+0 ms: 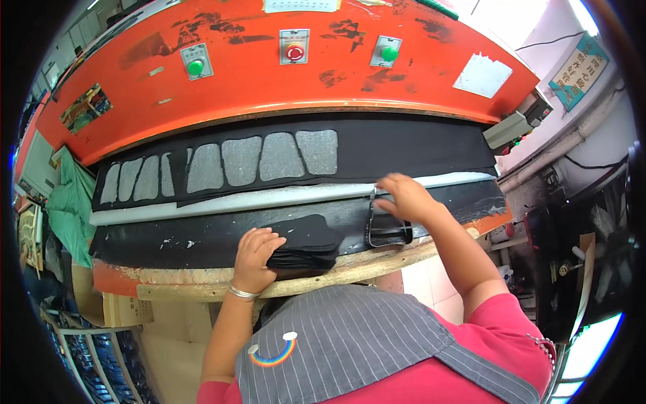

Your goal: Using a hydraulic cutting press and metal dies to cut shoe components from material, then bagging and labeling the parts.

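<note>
My left hand (256,254) is closed round the left end of a stack of black cut pieces (306,246) at the bench's front edge. The pieces look like flat sheet material with rounded corners, layered unevenly. To the right, my right hand (409,198) grips the far end of a cutting die (410,232), a dark metal outline with an open middle. Behind both hands lies a long black sheet (410,145) on a white board (269,199). Several tapered openings in the sheet's left half show a grey surface beneath.
An orange machine front (249,74) rises behind the sheet, bearing two green buttons (195,67) and a red one (295,52). A wooden rail (363,271) edges the bench near my body. Green cloth (70,202) hangs at the left; a grey box (509,129) juts out at right.
</note>
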Tool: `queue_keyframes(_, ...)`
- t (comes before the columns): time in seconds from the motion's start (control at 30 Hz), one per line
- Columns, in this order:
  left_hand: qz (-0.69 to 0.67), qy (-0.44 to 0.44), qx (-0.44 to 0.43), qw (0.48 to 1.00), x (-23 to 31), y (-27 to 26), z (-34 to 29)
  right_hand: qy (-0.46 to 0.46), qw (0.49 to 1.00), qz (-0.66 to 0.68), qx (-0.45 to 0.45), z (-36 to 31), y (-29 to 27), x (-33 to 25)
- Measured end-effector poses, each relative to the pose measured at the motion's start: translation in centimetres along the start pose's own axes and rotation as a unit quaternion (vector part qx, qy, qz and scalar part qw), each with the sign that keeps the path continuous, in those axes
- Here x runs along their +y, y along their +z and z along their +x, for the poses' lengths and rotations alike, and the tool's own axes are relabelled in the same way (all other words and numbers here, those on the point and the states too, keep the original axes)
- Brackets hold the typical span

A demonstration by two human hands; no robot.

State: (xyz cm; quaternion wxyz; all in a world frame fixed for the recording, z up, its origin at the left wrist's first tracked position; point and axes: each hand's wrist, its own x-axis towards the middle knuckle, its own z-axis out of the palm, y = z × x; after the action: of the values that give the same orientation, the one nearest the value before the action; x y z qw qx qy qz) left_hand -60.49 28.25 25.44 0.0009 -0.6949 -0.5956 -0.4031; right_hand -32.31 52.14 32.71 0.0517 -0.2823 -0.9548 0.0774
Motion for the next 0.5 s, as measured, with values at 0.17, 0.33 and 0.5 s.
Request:
queue_keyframes(0.17,-0.036,-0.098,-0.075,0.992,0.4,0.7,-0.7,-0.076,0.992,-0.092,0.045,6.1,2.2,2.2)
queue_keyframes(0.33,-0.067,-0.14,-0.066,0.986,0.9,0.9,-1.1,-0.043,0.98,-0.168,-0.094,8.9,3.6,3.2)
queue_keyframes(0.5,-0.06,-0.141,-0.044,0.987,1.2,0.5,-1.2,-0.067,0.993,-0.087,-0.041,9.1,2.8,4.3)
